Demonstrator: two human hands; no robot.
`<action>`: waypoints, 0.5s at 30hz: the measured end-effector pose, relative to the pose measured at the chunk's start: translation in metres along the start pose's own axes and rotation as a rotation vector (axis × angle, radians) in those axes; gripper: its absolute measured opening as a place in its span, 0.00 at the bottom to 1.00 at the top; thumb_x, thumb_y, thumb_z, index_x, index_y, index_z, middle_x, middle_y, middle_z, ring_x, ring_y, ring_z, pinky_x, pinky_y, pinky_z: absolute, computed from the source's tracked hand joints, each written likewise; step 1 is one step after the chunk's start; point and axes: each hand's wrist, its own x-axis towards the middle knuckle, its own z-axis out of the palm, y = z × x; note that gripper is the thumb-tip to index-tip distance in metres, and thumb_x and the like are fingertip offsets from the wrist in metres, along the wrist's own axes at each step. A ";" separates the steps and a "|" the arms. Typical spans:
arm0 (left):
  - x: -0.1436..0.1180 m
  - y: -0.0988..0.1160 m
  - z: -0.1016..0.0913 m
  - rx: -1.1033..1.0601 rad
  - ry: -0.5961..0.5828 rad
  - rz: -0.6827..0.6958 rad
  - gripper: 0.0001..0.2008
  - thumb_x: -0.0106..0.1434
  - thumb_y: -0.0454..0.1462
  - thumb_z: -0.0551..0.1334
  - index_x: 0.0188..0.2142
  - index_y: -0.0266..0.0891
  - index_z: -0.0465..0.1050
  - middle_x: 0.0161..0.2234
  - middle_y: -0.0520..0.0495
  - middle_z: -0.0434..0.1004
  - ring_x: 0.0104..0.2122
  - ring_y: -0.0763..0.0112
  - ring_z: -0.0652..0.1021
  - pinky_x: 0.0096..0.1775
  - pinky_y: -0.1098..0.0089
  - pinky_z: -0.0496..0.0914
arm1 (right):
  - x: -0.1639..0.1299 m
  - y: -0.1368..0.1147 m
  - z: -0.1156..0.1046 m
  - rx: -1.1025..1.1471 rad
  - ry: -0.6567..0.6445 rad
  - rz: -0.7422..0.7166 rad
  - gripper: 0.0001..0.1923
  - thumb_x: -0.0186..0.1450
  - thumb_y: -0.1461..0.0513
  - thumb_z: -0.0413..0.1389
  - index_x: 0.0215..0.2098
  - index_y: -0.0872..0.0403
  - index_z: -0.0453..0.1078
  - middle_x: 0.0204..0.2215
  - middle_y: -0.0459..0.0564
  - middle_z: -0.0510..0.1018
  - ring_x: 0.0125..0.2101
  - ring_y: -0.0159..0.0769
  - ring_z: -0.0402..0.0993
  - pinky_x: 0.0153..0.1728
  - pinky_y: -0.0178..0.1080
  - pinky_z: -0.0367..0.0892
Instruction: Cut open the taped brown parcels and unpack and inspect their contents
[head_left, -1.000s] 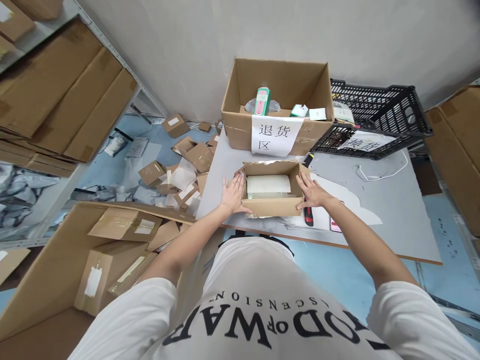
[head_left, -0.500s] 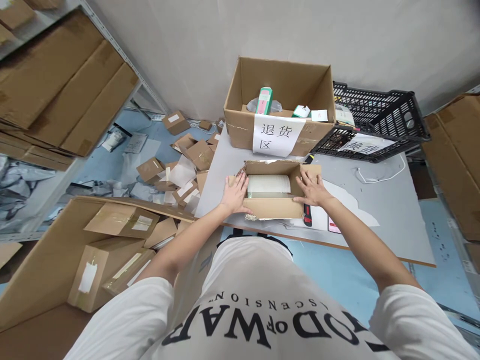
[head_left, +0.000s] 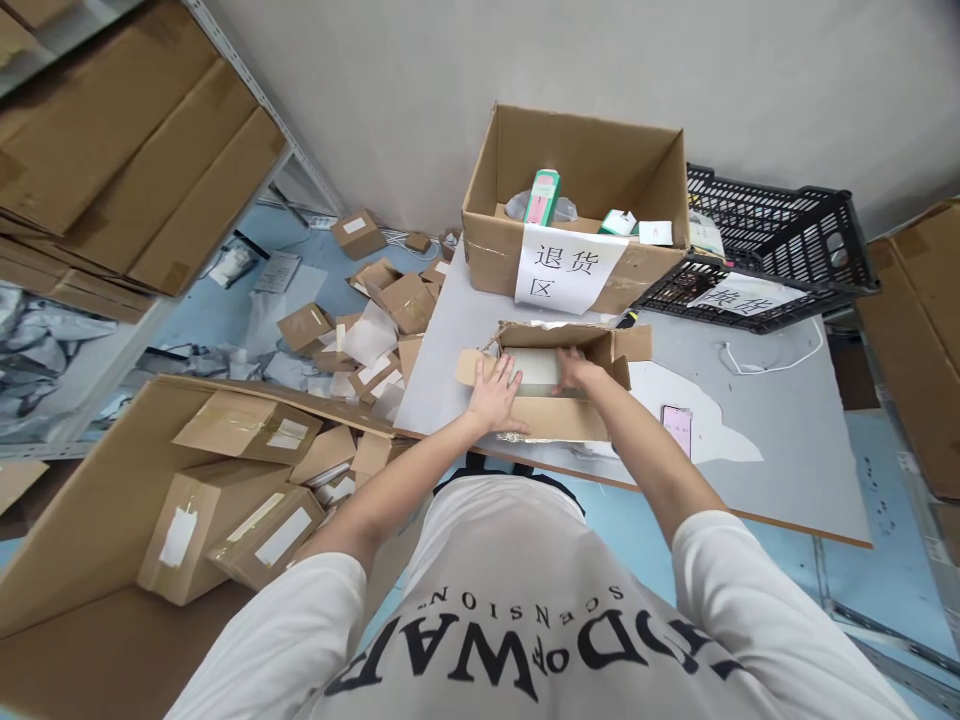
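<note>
A grey table (head_left: 750, 470) is seen; near its front edge an opened small box (head_left: 555, 385) is set. The box's left side is pressed by the left hand (head_left: 496, 392), fingers spread flat. The right hand (head_left: 576, 368) is reached inside onto the white packet (head_left: 532, 366); its fingers' grip cannot be told.

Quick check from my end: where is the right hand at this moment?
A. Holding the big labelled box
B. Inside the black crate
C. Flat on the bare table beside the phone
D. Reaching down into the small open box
D: the right hand reaches into the small open box, onto the white packet inside, while the left hand rests on the box's left side.
</note>
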 end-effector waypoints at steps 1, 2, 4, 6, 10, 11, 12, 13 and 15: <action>0.000 0.000 0.002 -0.007 0.000 -0.002 0.53 0.48 0.64 0.56 0.64 0.32 0.49 0.67 0.32 0.37 0.65 0.44 0.36 0.57 0.38 0.28 | 0.007 0.000 0.005 0.030 -0.026 0.035 0.65 0.48 0.49 0.67 0.68 0.54 0.26 0.66 0.65 0.27 0.65 0.58 0.36 0.58 0.55 0.53; 0.001 0.000 0.003 -0.015 0.004 -0.004 0.53 0.48 0.64 0.56 0.64 0.33 0.50 0.67 0.32 0.37 0.65 0.45 0.36 0.57 0.38 0.28 | 0.014 0.001 0.010 0.058 -0.044 0.064 0.66 0.48 0.47 0.66 0.68 0.54 0.24 0.66 0.67 0.24 0.65 0.60 0.34 0.58 0.57 0.51; 0.001 -0.001 0.005 -0.032 0.011 -0.008 0.52 0.48 0.64 0.56 0.64 0.33 0.50 0.66 0.32 0.38 0.65 0.45 0.36 0.57 0.39 0.28 | 0.025 0.005 0.021 0.111 -0.059 0.109 0.67 0.49 0.43 0.63 0.67 0.56 0.22 0.65 0.69 0.22 0.64 0.62 0.32 0.57 0.61 0.48; 0.002 -0.001 0.006 -0.048 0.013 -0.014 0.52 0.48 0.63 0.57 0.64 0.34 0.51 0.66 0.32 0.39 0.65 0.46 0.36 0.57 0.39 0.28 | 0.035 0.010 0.029 0.156 -0.052 0.151 0.69 0.46 0.41 0.63 0.67 0.56 0.22 0.65 0.70 0.22 0.64 0.64 0.30 0.56 0.64 0.47; 0.002 -0.001 0.008 -0.076 0.005 -0.033 0.51 0.48 0.63 0.58 0.64 0.35 0.52 0.66 0.33 0.40 0.65 0.46 0.34 0.58 0.40 0.29 | 0.050 0.015 0.035 0.216 -0.002 0.189 0.71 0.43 0.41 0.65 0.68 0.53 0.25 0.66 0.67 0.25 0.65 0.61 0.30 0.58 0.63 0.48; 0.002 -0.001 0.008 -0.082 0.003 -0.037 0.51 0.48 0.63 0.58 0.64 0.35 0.52 0.66 0.33 0.41 0.65 0.46 0.34 0.58 0.40 0.29 | 0.054 0.014 0.036 0.232 0.005 0.188 0.71 0.43 0.42 0.65 0.68 0.54 0.25 0.66 0.67 0.25 0.65 0.61 0.30 0.58 0.63 0.48; 0.002 -0.001 0.009 -0.087 0.001 -0.039 0.51 0.48 0.63 0.58 0.64 0.35 0.52 0.66 0.33 0.41 0.65 0.46 0.34 0.58 0.40 0.29 | 0.058 0.012 0.036 0.250 0.011 0.187 0.71 0.43 0.42 0.65 0.68 0.55 0.24 0.66 0.69 0.26 0.65 0.61 0.31 0.58 0.62 0.48; 0.002 -0.002 0.009 -0.092 0.000 -0.040 0.51 0.49 0.63 0.58 0.64 0.34 0.52 0.66 0.33 0.41 0.65 0.46 0.34 0.58 0.40 0.29 | 0.062 0.010 0.036 0.270 0.017 0.190 0.72 0.43 0.42 0.65 0.67 0.58 0.24 0.66 0.70 0.26 0.65 0.62 0.31 0.58 0.62 0.48; 0.003 -0.002 0.011 -0.101 0.000 -0.035 0.51 0.49 0.63 0.58 0.64 0.34 0.52 0.66 0.33 0.41 0.65 0.46 0.34 0.58 0.40 0.30 | 0.070 0.007 0.037 0.312 0.025 0.208 0.73 0.42 0.42 0.66 0.67 0.61 0.24 0.65 0.74 0.26 0.64 0.63 0.32 0.58 0.61 0.48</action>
